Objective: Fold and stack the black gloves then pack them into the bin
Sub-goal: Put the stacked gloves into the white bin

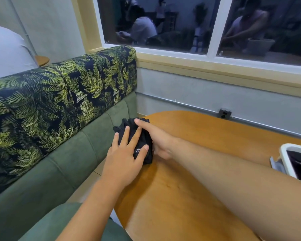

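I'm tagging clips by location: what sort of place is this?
Likely a café booth: a green bench with leaf-print backrest, a wooden table, and a window reflecting other seated people.

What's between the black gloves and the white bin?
Head view: bare table, crossed by the right forearm, between the black gloves and the bin; a small pale item lies beside the bin.

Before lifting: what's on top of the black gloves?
The left hand lies flat on the black gloves; the right hand touches their far edge. Fabric beneath is covered.
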`<action>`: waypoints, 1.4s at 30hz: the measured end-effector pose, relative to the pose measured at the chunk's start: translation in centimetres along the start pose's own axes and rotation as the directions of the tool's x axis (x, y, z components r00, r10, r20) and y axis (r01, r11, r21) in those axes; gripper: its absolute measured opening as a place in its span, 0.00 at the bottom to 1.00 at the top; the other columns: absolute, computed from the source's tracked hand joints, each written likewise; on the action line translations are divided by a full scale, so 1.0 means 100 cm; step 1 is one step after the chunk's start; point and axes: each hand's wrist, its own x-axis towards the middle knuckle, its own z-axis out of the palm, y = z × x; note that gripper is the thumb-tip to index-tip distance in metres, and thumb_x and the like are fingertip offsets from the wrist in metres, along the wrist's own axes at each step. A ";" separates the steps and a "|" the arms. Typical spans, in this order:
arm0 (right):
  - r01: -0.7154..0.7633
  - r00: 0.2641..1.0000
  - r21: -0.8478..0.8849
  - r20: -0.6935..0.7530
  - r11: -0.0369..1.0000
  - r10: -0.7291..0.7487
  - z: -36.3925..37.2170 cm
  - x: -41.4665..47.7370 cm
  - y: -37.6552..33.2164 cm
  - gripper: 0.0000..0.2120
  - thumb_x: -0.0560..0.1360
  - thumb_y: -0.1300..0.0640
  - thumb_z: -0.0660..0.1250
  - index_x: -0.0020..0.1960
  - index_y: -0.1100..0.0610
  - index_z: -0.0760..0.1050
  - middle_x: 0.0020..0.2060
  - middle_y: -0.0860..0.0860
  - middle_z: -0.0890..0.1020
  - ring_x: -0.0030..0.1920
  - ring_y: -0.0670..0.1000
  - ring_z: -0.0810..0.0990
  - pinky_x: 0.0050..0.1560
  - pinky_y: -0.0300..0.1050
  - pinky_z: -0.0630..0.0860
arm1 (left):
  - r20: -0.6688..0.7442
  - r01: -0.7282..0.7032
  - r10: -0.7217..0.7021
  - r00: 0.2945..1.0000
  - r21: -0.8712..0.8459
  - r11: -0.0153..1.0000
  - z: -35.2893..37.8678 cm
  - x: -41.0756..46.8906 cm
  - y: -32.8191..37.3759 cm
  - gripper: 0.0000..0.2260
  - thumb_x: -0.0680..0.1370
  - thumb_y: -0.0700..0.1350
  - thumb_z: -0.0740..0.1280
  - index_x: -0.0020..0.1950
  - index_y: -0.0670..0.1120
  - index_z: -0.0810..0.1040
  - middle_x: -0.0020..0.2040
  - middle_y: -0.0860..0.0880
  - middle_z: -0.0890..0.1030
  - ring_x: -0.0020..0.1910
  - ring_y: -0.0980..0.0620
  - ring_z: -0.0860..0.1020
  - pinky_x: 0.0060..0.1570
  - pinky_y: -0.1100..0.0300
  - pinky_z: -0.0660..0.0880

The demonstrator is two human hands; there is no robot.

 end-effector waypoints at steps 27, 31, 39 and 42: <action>0.367 0.916 0.102 -0.214 0.925 -0.340 -0.281 -0.404 -0.005 0.44 0.79 0.22 0.47 0.79 0.51 0.74 0.73 0.57 0.79 0.69 0.59 0.79 0.72 0.62 0.71 | 0.077 -0.627 0.630 0.773 -0.058 0.777 0.010 -0.085 0.408 0.30 0.83 0.71 0.47 0.82 0.71 0.37 0.87 0.56 0.39 0.86 0.41 0.42 0.81 0.37 0.56; 0.330 0.924 0.165 -0.257 0.929 -0.283 -0.317 -0.429 0.031 0.42 0.80 0.22 0.47 0.78 0.49 0.74 0.70 0.54 0.81 0.65 0.56 0.83 0.67 0.61 0.75 | 0.179 -0.623 0.633 0.754 -0.113 0.774 0.043 -0.104 0.444 0.30 0.84 0.70 0.47 0.83 0.71 0.37 0.87 0.55 0.39 0.86 0.40 0.42 0.81 0.35 0.57; 0.088 0.955 0.227 -0.297 0.970 -0.017 -0.354 -0.414 0.077 0.38 0.80 0.24 0.49 0.75 0.46 0.78 0.69 0.53 0.83 0.67 0.56 0.83 0.73 0.62 0.70 | 0.447 -0.550 0.514 0.732 -0.057 0.833 0.090 -0.118 0.468 0.30 0.84 0.70 0.45 0.84 0.68 0.39 0.87 0.53 0.40 0.86 0.39 0.40 0.80 0.36 0.57; 0.020 0.940 0.205 -0.338 0.979 0.052 -0.361 -0.410 0.080 0.36 0.80 0.24 0.49 0.73 0.43 0.80 0.68 0.52 0.84 0.70 0.57 0.81 0.79 0.63 0.63 | 0.486 -0.542 0.492 0.723 -0.042 0.839 0.092 -0.122 0.478 0.30 0.84 0.70 0.45 0.85 0.66 0.39 0.87 0.52 0.39 0.86 0.39 0.39 0.81 0.37 0.55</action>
